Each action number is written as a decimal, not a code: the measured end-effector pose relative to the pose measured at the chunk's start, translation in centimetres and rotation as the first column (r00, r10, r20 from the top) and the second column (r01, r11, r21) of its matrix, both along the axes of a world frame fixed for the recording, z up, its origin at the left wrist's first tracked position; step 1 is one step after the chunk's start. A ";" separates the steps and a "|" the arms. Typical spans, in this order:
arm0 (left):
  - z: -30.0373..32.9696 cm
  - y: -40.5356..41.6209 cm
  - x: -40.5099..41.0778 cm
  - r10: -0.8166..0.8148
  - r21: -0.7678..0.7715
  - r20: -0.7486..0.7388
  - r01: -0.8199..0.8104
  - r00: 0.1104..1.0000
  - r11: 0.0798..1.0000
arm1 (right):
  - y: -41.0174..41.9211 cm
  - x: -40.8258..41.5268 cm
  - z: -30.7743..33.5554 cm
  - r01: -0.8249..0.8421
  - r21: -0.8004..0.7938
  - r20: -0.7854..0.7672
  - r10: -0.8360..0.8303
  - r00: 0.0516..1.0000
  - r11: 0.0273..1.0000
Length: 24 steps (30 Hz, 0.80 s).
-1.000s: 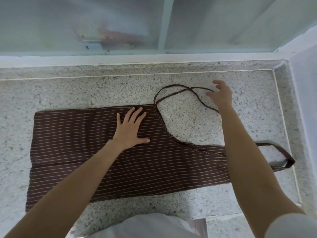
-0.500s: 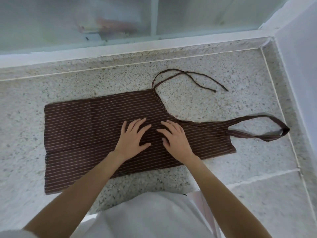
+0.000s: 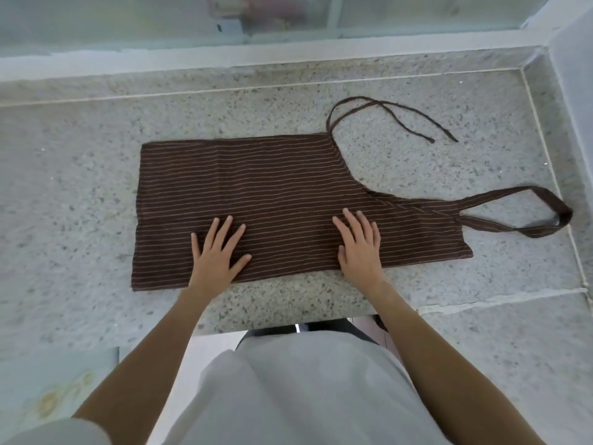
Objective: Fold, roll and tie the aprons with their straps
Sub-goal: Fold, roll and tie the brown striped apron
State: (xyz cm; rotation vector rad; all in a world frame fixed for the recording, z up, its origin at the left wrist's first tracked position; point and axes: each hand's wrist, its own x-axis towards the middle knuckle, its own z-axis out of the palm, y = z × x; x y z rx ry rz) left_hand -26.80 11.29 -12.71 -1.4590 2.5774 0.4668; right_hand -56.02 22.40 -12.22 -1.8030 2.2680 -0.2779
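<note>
A brown apron (image 3: 272,184) with thin pale stripes lies flat on the speckled stone counter (image 3: 80,175), folded lengthwise. Its two thin waist straps (image 3: 398,115) curl on the counter beyond its far right corner. The wide neck loop (image 3: 545,213) stretches out to the right. My left hand (image 3: 218,252) presses flat on the near left part of the apron, fingers spread. My right hand (image 3: 361,248) lies flat on the near right part, fingers together. Neither hand grips anything.
A frosted window (image 3: 288,14) with a white sill runs along the back of the counter. A pale wall (image 3: 574,91) closes the right side. The counter's front edge (image 3: 288,329) lies just beyond my white-clad body.
One second ago my right hand was out at the thin straps; it came back onto the apron. Since then both hands slid apart along the near part of the cloth.
</note>
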 end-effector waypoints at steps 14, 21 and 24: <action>-0.6 1.6 4.6 -0.115 0.100 -0.109 0.126 0.987 0.987 | 1.1 4.6 -1.0 -0.503 0.127 0.021 0.504 0.863 0.855; 0.8 1.8 5.8 -0.048 0.103 -0.206 0.070 0.977 0.992 | -0.7 5.2 1.7 -0.293 -0.009 0.071 0.293 0.954 0.956; 2.7 1.1 6.3 0.005 0.066 -0.216 0.009 0.976 0.998 | -1.0 4.7 3.6 -0.287 -0.053 0.006 0.288 0.958 0.957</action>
